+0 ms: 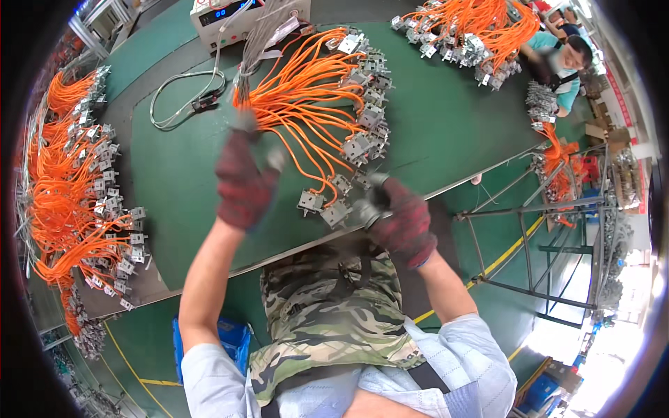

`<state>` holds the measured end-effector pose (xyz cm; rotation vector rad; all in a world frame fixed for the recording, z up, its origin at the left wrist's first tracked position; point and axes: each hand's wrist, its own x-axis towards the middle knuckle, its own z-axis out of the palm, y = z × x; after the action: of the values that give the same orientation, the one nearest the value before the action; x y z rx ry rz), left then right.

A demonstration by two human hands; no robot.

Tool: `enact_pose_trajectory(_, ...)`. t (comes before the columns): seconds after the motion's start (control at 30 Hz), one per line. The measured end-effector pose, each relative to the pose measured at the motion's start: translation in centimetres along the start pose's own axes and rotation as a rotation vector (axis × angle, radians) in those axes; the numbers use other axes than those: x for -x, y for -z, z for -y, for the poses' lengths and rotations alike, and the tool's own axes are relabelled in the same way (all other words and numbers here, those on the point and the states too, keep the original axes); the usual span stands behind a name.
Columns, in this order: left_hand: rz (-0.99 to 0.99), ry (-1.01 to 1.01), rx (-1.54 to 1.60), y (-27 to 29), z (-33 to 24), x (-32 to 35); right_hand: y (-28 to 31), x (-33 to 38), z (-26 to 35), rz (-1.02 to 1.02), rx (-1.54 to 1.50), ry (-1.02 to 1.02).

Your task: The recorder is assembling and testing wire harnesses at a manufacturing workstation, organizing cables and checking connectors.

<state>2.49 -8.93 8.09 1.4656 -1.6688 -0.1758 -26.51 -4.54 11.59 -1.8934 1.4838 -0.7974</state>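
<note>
My left hand (245, 180), in a dark red and black glove with grey fingertips, is blurred over the green table. Its thumb stands apart from the fingers, which reach to where grey wires (249, 59) meet a fan of orange cables (303, 104). Nothing shows between them. Along the right end of that bundle sit several grey metal boxes (355, 148). My right hand (402, 221), gloved the same way, is at the table's near edge beside the loose lower boxes (336, 213). Its thumb and fingers are apart and slightly curled; motion blurs the tips, and I make out nothing held.
A power supply (226, 24) with a lit display and a looped lead (157, 104) stands at the back. More orange cable bundles lie left (63, 188) and far right (488, 28). A person (557, 66) works there. Right of the table is a metal frame (529, 244).
</note>
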Motion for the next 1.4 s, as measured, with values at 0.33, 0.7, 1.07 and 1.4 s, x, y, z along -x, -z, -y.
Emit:
enact_pose_trajectory(0.33, 0.660, -0.210, -0.287, -2.9, -3.6, 5.5, -6.8, 2.2, -2.7, -0.023, -0.266, -0.207)
enact_pose_trajectory(0.7, 0.431, -0.049, 0.355, -5.9, -0.4, 9.2, -7.3, 2.7, -2.0, -0.069, 0.064, 0.157)
enact_pose_trajectory(1.07, 0.708, -0.254, 0.122, -0.6, -0.6, 7.0, -10.0, 1.9, -2.6, 0.004, -0.414, -0.184)
enact_pose_trajectory(1.4, -0.246, 0.418, 0.007, -6.2, 7.0, -5.9, -7.1, 0.6, 0.0, 0.240, 0.654, 0.538)
